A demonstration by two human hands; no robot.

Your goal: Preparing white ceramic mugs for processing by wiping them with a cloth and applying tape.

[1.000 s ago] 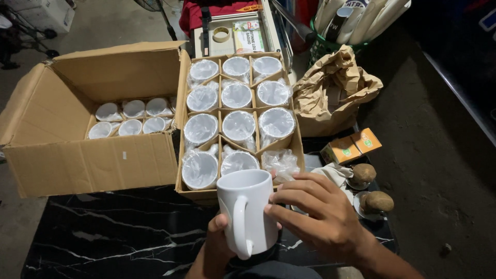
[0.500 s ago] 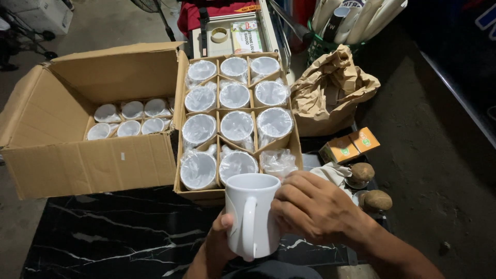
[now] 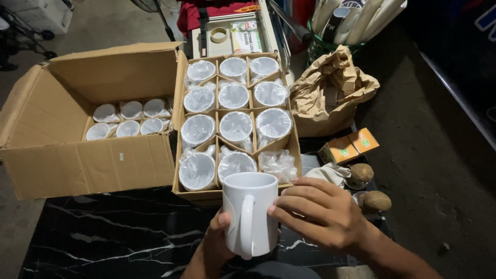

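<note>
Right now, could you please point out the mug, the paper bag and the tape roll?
mug (image 3: 258, 206), head view, on its white side wall
paper bag (image 3: 330, 93), head view, on its crumpled front
tape roll (image 3: 219, 35), head view, on its ring

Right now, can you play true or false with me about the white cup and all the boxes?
1. Both hands are on the white mug. True: the left hand holds it from below and the right hand touches its side.
2. The mug's handle points away from the camera. False: the handle faces the camera.
3. The divided tray behind the mug is filled with mugs in clear wrapping. True, though its nearest right compartment shows only crumpled plastic.
4. The big cardboard box on the left has nothing in it. False: wrapped mugs sit in its bottom.
5. The crumpled paper bag is blue. False: it is brown.
</note>
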